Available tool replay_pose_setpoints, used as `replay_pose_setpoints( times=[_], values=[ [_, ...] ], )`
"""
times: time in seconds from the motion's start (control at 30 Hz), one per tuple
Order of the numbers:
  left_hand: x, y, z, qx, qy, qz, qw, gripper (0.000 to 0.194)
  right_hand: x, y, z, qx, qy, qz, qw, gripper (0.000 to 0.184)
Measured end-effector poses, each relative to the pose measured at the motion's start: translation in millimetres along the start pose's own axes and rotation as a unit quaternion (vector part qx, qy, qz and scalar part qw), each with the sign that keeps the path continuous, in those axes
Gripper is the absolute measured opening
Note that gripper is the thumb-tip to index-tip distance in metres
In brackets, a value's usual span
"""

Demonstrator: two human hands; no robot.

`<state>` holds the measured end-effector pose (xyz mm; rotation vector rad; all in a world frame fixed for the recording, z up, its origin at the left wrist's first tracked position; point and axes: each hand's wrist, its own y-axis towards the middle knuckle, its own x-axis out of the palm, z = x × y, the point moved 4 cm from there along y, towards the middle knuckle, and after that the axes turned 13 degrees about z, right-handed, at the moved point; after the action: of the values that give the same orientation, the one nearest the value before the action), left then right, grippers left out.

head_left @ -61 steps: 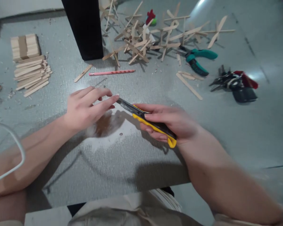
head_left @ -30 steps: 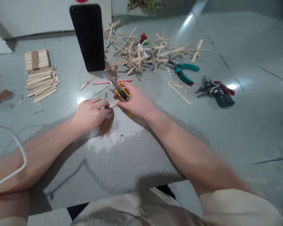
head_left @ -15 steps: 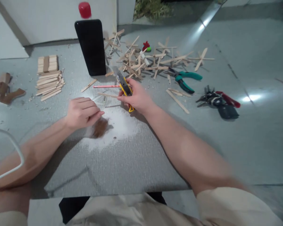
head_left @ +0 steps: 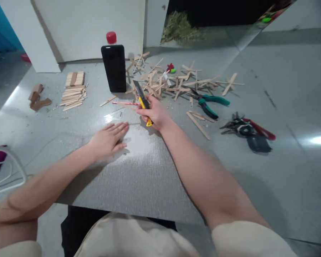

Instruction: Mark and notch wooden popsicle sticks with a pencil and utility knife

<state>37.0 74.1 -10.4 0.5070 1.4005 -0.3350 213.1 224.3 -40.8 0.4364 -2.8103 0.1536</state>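
Note:
My left hand (head_left: pixel 108 140) lies palm down with its fingers stretched out, over a patch of white dust (head_left: pixel 140 142) on the grey tabletop. Whatever is beneath the palm is hidden. In my right hand (head_left: pixel 156 112) is a yellow and black utility knife (head_left: pixel 142 98), its blade end pointing away from me. A thin wooden stick (head_left: pixel 128 106) reaches leftward from the right fingertips; whether they pinch it I cannot tell. Just behind lies a pink pencil (head_left: pixel 123 103). A clear triangular ruler (head_left: pixel 113 116) rests between the hands.
A dark phone (head_left: pixel 114 69) leans upright before a red-capped bottle (head_left: pixel 111 38). Stacked craft sticks (head_left: pixel 73 96) and brown pieces (head_left: pixel 39 100) sit left. Glued stick shapes (head_left: pixel 160 84) spread across the back. Green-handled pliers (head_left: pixel 208 103), loose sticks (head_left: pixel 199 125) and keys (head_left: pixel 238 125) lie right.
My left hand has opened from a closed pose and flattened onto the table. The brown piece under it has gone from sight. My right hand still grips the knife; the view has tilted up.

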Motion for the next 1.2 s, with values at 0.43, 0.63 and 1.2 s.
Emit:
replay_pose_setpoints(
  times=[0.43,0.63,1.2],
  values=[
    [-23.2,-48.0,-21.9,-0.081,-0.026,0.02,0.996,0.062,0.8,2.8,3.0,0.0,-0.008,-0.013,1.0,0.054],
    [-41.1,-32.6,-48.2,-0.24,-0.031,0.189,0.952,0.054,0.7,1.1,2.3,-0.012,-0.031,-0.022,0.999,0.053],
    [-2.0,3.8,-33.2,-0.332,-0.491,0.3,0.748,0.026,38.2,-32.0,1.8,0.021,-0.058,-0.095,0.994,0.061]
  ],
)
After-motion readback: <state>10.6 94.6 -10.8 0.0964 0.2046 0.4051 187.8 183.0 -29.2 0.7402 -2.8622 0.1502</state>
